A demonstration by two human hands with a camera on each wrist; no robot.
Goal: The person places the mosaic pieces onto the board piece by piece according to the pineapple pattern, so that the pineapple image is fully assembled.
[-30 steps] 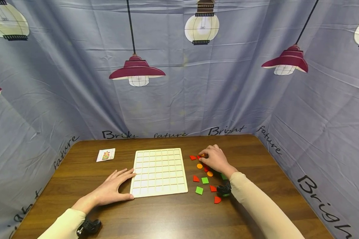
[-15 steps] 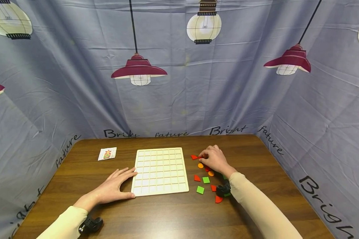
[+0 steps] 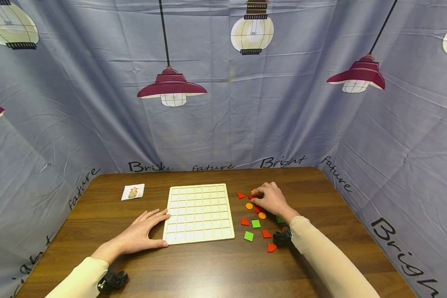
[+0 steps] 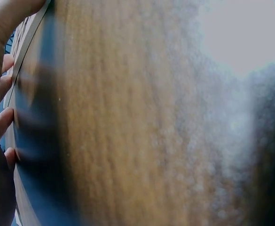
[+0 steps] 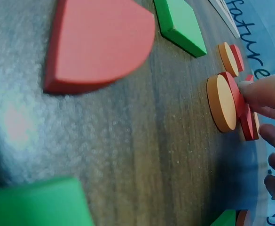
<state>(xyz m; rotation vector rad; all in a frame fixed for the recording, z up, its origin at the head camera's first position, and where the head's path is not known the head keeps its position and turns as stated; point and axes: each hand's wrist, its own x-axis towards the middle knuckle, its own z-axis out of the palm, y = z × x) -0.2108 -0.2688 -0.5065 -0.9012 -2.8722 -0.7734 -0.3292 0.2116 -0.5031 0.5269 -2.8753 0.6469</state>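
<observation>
A white grid board [image 3: 199,213] lies flat on the brown table [image 3: 208,269]. My left hand [image 3: 143,231] rests flat beside it, fingers straight and touching the board's left edge [image 4: 30,41]. Right of the board lie several small flat pieces: red triangles [image 3: 240,195], orange discs [image 3: 249,205] and green squares [image 3: 248,236]. My right hand [image 3: 269,198] is curled over the far end of this scatter, fingertips pinching a small red piece [image 3: 251,197]. In the right wrist view a fingertip [image 5: 262,92] touches that red piece [image 5: 233,94], which lies behind an orange disc [image 5: 221,104].
A small picture card [image 3: 133,192] lies at the far left of the table. A red quarter-round piece [image 5: 99,42] and a green square [image 5: 179,26] lie near the right wrist. Grey lamp-print curtains [image 3: 223,103] close in the table on three sides.
My right hand has shifted slightly to the right over the pieces, uncovering an orange piece beyond its fingertips. The left hand and the board have stayed put.
</observation>
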